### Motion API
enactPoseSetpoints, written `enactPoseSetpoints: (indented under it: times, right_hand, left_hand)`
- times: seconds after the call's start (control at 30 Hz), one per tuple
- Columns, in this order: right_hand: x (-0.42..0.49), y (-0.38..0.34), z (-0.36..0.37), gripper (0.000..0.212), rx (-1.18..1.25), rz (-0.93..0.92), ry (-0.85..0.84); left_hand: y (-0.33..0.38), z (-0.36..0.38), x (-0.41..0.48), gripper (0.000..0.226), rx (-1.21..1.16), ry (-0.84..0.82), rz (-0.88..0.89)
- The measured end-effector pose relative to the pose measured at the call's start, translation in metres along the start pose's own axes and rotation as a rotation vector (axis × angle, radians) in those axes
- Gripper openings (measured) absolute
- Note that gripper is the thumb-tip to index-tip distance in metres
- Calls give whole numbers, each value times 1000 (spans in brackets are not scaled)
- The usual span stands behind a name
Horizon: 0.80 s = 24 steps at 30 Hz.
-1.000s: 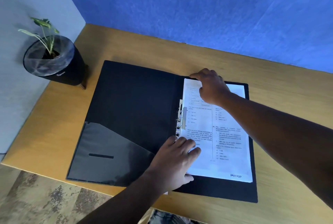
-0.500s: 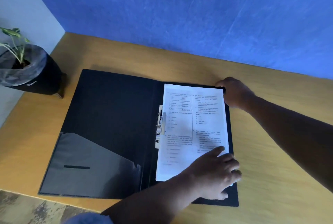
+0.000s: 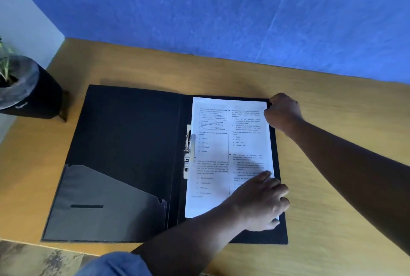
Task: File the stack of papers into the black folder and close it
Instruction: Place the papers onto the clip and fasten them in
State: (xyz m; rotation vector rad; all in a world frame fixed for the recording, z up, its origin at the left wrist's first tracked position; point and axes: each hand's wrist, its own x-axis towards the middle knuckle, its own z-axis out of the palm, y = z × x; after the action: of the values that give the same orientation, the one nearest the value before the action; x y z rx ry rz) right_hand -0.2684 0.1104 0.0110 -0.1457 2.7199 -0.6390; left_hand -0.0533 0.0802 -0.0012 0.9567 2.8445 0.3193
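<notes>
The black folder (image 3: 124, 142) lies open and flat on the wooden table (image 3: 332, 187). A stack of printed white papers (image 3: 213, 164) rests on its right half, beside the metal clip (image 3: 188, 151) at the spine. My left hand (image 3: 259, 202) lies flat on the papers' lower right corner, fingers spread. At the folder's top right corner my right hand (image 3: 282, 113) is curled around the edge of the cover, thumb touching the paper's edge.
A black pot with a small green plant (image 3: 28, 91) stands at the table's left edge, close to the folder's left cover. A clear pocket (image 3: 99, 198) covers the lower left cover. A blue wall (image 3: 221, 9) runs behind the table.
My left hand slid from beside the clip to the papers' lower right corner. My right hand moved off the top of the papers to the folder's top right corner.
</notes>
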Motion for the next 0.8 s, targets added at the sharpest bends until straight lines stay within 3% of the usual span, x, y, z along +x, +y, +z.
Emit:
enactPoseSetpoints:
  times: [0.2, 0.33, 0.43, 0.57, 0.67, 0.8]
  right_hand:
    - [-7, 3, 6, 35, 189, 73, -78]
    - [-22, 19, -2, 29, 293, 49, -72]
    - [-48, 36, -6, 25, 358, 45, -59]
    - [-82, 52, -2, 32, 410, 78, -87]
    - [-101, 62, 6, 18, 416, 94, -99]
    - [-115, 72, 13, 13, 417, 135, -124]
  left_hand:
    - [1, 4, -3, 34, -10, 20, -11]
    - [-9, -7, -17, 41, -182, 231, -93]
    - [-35, -31, -42, 32, -381, 495, -347]
    - [-86, -53, -83, 23, -558, 736, -885]
    - [-121, -55, -98, 27, -752, 693, -1191]
    - [-136, -50, -104, 30, -1000, 569, -1254]
